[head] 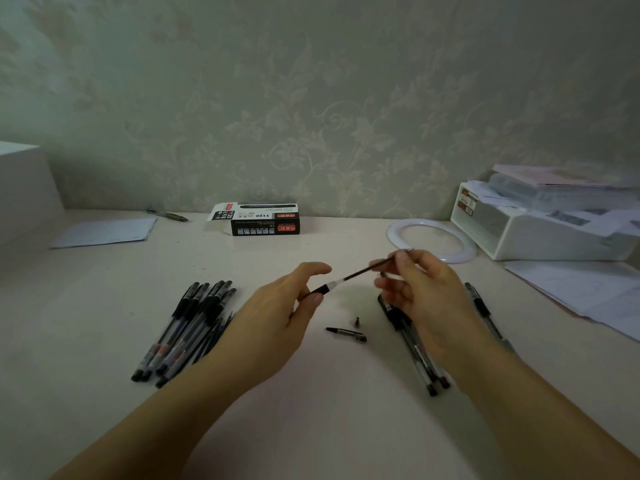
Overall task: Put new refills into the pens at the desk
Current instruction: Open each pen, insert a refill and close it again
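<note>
My left hand (291,306) grips a pen barrel (323,288) by its black grip above the middle of the desk. A thin dark refill (363,270) sticks out of the barrel toward the upper right, and my right hand (412,285) pinches it near its metal tip. Under my hands a pen cap (348,334) and a small black nose cone (357,321) lie on the desk. Several black pens (187,327) are piled at the left. A few more pens (415,348) lie under my right wrist, partly hidden.
A black and white refill box (263,220) lies open by the wall. A white ring (433,239) and a white paper tray (540,230) sit at the right, with loose sheets (581,292). At the far left lie a sheet of paper (107,232) and a lone pen (168,214).
</note>
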A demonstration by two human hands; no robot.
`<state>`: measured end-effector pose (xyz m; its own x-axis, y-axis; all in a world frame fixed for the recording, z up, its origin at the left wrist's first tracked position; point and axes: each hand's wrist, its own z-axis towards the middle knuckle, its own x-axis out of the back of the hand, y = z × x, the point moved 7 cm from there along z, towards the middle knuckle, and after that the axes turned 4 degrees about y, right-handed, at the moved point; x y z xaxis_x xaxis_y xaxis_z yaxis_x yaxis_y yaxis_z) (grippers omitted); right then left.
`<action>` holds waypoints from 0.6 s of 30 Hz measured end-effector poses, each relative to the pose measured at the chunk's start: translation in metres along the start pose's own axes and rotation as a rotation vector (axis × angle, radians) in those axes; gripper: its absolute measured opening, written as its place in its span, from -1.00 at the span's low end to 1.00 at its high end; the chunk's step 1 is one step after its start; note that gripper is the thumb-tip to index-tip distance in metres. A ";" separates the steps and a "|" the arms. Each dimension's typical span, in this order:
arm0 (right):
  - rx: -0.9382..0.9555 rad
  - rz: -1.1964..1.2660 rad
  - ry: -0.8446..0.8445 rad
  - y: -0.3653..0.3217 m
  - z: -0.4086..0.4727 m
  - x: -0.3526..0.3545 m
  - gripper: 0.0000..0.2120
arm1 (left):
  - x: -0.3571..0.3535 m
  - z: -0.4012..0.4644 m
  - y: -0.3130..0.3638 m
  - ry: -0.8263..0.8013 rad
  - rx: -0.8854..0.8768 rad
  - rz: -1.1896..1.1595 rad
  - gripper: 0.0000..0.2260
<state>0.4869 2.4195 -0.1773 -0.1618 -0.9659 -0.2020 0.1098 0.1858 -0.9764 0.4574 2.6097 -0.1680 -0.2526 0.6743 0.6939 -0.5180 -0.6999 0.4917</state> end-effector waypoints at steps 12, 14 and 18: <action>0.385 -1.128 0.197 -0.027 0.017 0.046 -0.87 | 0.016 0.001 -0.031 0.138 0.204 0.103 -0.91; 0.329 -1.283 0.192 -0.020 0.018 0.049 -0.85 | 0.016 0.002 -0.031 0.130 0.210 0.119 -0.93; 0.315 -1.435 0.218 -0.019 0.019 0.052 -0.82 | 0.026 0.001 -0.043 0.141 0.288 0.213 -0.95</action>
<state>0.4949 2.3618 -0.1676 -0.4503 -0.2362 0.8611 -0.0682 -0.9525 -0.2969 0.4736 2.6566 -0.1708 -0.4499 0.5181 0.7275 -0.1962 -0.8520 0.4855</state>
